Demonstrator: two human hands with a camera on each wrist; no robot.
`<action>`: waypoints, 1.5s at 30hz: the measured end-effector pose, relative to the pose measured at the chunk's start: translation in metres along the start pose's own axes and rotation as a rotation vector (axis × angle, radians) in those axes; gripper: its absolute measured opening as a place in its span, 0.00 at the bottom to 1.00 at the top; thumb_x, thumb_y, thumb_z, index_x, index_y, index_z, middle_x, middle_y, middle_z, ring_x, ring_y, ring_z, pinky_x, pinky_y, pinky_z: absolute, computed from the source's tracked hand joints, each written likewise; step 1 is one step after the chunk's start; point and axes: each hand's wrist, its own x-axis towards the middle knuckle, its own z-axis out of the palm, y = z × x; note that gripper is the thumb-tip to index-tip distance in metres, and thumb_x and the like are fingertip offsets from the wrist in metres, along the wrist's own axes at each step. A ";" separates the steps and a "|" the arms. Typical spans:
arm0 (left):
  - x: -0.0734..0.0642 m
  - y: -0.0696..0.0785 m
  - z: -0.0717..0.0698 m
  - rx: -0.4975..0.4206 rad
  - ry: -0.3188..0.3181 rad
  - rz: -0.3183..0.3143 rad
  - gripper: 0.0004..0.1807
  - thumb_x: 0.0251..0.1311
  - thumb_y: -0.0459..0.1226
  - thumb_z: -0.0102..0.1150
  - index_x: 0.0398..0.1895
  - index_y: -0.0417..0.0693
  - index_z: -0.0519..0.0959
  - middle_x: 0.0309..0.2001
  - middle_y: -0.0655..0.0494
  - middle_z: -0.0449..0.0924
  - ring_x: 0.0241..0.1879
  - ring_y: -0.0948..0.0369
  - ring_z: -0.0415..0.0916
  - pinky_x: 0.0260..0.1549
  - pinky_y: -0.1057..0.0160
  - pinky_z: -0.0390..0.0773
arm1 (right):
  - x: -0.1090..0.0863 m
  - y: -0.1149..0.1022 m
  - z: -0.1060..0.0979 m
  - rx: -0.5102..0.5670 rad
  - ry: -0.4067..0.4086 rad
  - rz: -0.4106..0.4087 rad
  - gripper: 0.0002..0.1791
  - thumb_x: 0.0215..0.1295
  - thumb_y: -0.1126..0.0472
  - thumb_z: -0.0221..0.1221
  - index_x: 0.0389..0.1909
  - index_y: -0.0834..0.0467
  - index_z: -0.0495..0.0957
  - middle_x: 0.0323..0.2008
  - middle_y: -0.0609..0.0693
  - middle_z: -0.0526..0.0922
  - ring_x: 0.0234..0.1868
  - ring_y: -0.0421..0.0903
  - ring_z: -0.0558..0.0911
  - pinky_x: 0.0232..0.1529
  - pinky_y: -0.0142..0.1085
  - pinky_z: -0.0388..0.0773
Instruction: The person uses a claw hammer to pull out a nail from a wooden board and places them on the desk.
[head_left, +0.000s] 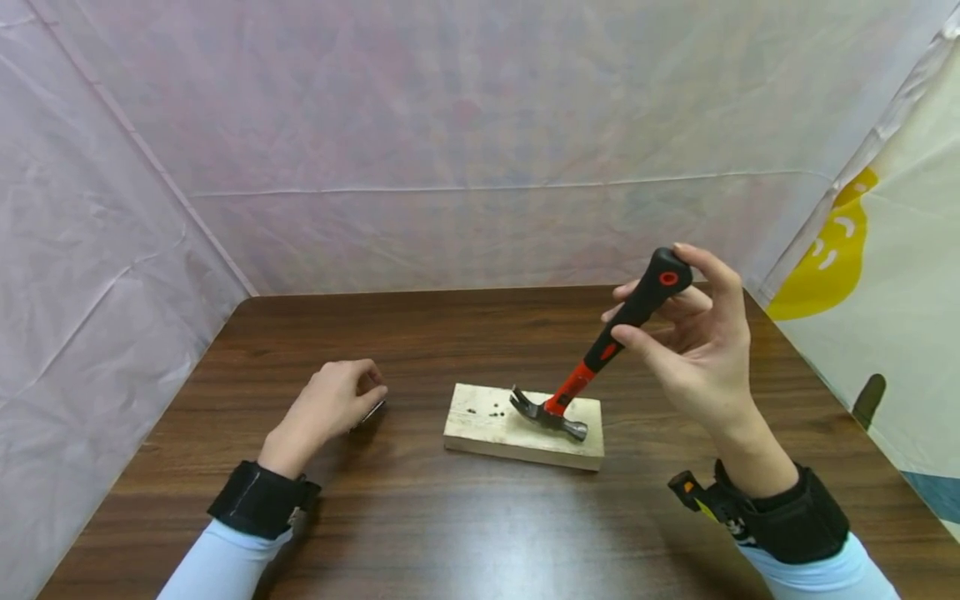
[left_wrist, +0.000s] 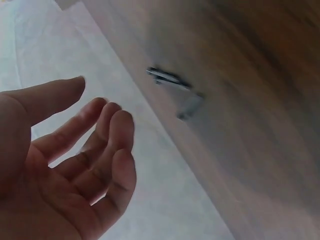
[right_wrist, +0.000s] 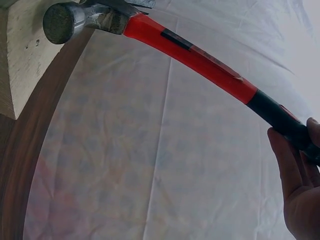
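Observation:
My right hand holds a claw hammer by its black grip, thumb and fingers around it near the end. The red handle slants down to a steel head, which lies over the right part of a pale wooden block. Small dark spots dot the block's left part; nails or holes, I cannot tell. At the left, my left hand hovers with fingers loosely bent, and the left wrist view shows nothing in it. Beside it, thin metal pieces, blurred and nail-like, lie on the table.
The brown wooden table carries all of this. Pale cloth sheets hang behind the table's far edge and along both sides. A yellow print shows on the right sheet.

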 end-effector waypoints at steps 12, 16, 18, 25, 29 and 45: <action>0.005 0.038 0.006 -0.105 0.204 0.221 0.10 0.67 0.36 0.68 0.47 0.40 0.83 0.40 0.50 0.83 0.37 0.56 0.81 0.37 0.55 0.82 | 0.001 -0.001 0.003 -0.002 -0.010 0.009 0.43 0.57 0.80 0.69 0.71 0.70 0.57 0.46 0.71 0.81 0.40 0.59 0.87 0.37 0.42 0.86; 0.005 0.050 0.012 -0.136 0.231 0.325 0.12 0.67 0.36 0.68 0.49 0.40 0.82 0.44 0.48 0.82 0.43 0.54 0.82 0.42 0.54 0.82 | 0.001 -0.001 0.005 0.008 -0.015 0.016 0.43 0.57 0.80 0.69 0.71 0.69 0.57 0.46 0.71 0.81 0.40 0.59 0.87 0.37 0.42 0.86; 0.006 0.056 0.014 -0.139 0.252 0.378 0.12 0.67 0.37 0.68 0.50 0.40 0.82 0.45 0.49 0.81 0.45 0.54 0.81 0.44 0.53 0.82 | 0.002 -0.001 0.006 0.006 -0.015 0.022 0.43 0.57 0.80 0.69 0.71 0.69 0.58 0.46 0.70 0.82 0.40 0.58 0.87 0.36 0.41 0.86; 0.009 0.079 0.024 -0.174 0.313 0.541 0.14 0.68 0.37 0.67 0.52 0.41 0.81 0.47 0.51 0.80 0.48 0.55 0.80 0.48 0.54 0.80 | 0.001 0.000 0.012 -0.001 -0.029 0.047 0.44 0.59 0.79 0.69 0.73 0.67 0.57 0.47 0.69 0.82 0.40 0.58 0.87 0.36 0.42 0.86; 0.009 0.089 0.030 -0.218 0.294 0.605 0.17 0.70 0.39 0.65 0.57 0.41 0.79 0.51 0.51 0.80 0.49 0.57 0.78 0.49 0.57 0.79 | 0.000 0.001 0.017 0.005 -0.042 0.066 0.44 0.59 0.79 0.68 0.74 0.67 0.56 0.47 0.70 0.82 0.40 0.59 0.87 0.35 0.43 0.86; 0.007 0.136 0.037 -0.397 0.314 0.795 0.26 0.71 0.43 0.64 0.65 0.35 0.74 0.56 0.48 0.77 0.51 0.57 0.78 0.45 0.66 0.80 | 0.002 0.003 0.041 0.013 -0.105 0.073 0.43 0.62 0.75 0.68 0.74 0.68 0.55 0.46 0.68 0.82 0.41 0.58 0.87 0.33 0.45 0.86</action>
